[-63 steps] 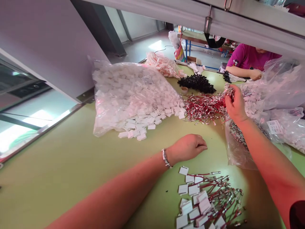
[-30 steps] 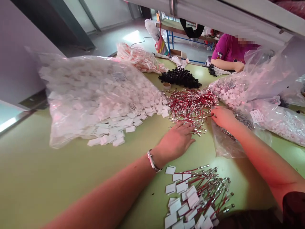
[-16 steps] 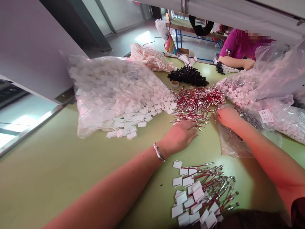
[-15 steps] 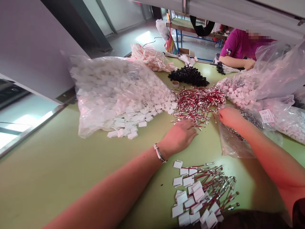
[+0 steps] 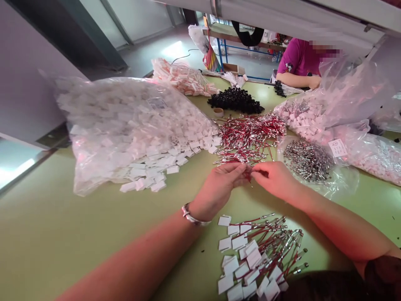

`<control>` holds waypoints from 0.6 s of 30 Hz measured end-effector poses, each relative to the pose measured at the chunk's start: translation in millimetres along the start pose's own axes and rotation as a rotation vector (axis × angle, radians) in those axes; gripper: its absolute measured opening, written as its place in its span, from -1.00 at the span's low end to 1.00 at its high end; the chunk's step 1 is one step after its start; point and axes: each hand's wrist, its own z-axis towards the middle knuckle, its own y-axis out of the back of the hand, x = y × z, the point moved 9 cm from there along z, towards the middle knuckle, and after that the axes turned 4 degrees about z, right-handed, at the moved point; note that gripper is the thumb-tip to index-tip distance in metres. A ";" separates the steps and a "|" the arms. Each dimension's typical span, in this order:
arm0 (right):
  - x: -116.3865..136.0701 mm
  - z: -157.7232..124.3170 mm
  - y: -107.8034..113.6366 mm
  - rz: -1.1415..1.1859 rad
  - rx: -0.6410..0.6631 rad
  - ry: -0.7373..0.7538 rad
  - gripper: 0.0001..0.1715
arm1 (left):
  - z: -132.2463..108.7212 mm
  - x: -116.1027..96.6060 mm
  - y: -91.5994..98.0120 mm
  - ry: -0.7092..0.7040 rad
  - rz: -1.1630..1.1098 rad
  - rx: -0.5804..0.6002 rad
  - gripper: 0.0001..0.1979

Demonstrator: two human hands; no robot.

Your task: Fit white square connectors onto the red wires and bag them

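We see a white label (image 5: 338,147) on the right bag (image 5: 374,156), with a dark mark and small print too fine for us to read. A second label (image 5: 156,103) on the big bag (image 5: 86,167) is blurred, and a co-worker's purple sleeve (image 5: 291,53) carries a cartoon figure (image 5: 288,67). The big bag is clear plastic, full of white tabs (image 5: 169,146), which spill from its open side onto the table (image 5: 103,225). The right bag holds small pale pieces; behind it a taller bag (image 5: 347,98) holds pale pieces too, some mixed with metal. In front of these, a flat bag (image 5: 340,186) carries a heap of metal parts (image 5: 308,159). Between the bags we find a pile of red wires (image 5: 250,133) with shiny ends, with a black heap (image 5: 236,100) and a tape roll (image 5: 218,112) beyond it. The left hand (image 5: 219,184) has its grip pinched on a red wire (image 5: 249,178), just in front of the pile. The right hand (image 5: 275,179) meets it there, its grip narrow, thumb and finger drawn together; we cannot tell what lies between them. Nearest us, tabbed wires (image 5: 260,255) lie in a loose cluster, white tabs to the left, metal ends to the right.
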 end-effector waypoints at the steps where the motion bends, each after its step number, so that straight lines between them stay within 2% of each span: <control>1: -11.8 2.6 12.6 -0.077 -0.015 -0.034 -0.74 | 1.3 -3.3 5.2 -0.019 0.029 -0.031 -0.70; 3: -45.5 6.6 48.0 -0.317 -0.129 -0.185 -0.70 | 3.9 -10.2 13.7 -0.075 0.130 -0.081 -0.71; 4: -64.3 7.7 59.8 -0.417 -0.141 -0.280 -0.71 | 5.1 -12.5 16.5 -0.101 0.193 -0.099 -0.72; 6: -96.3 8.8 67.4 -0.560 -0.094 -0.424 -0.68 | 6.7 -13.7 17.8 -0.136 0.331 -0.106 -0.73; 8: -112.8 10.8 60.0 -0.661 -0.037 -0.452 -0.66 | 7.5 -12.8 14.5 -0.170 0.471 -0.083 -0.72; 11: -114.6 13.8 45.7 -0.750 -0.024 -0.373 -0.70 | 7.9 -10.4 6.6 -0.232 0.629 -0.022 -0.67; 14: -105.0 13.2 47.9 -0.725 -0.098 -0.298 -0.72 | 9.5 -6.5 3.6 -0.259 0.658 0.014 -0.67; 16: -90.7 10.9 52.9 -0.605 -0.166 -0.228 -0.77 | 10.2 -5.9 3.4 -0.273 0.648 0.016 -0.67; 18: -69.8 7.4 49.2 -0.373 -0.180 -0.128 -0.80 | 9.7 -7.4 2.4 -0.289 0.640 0.014 -0.67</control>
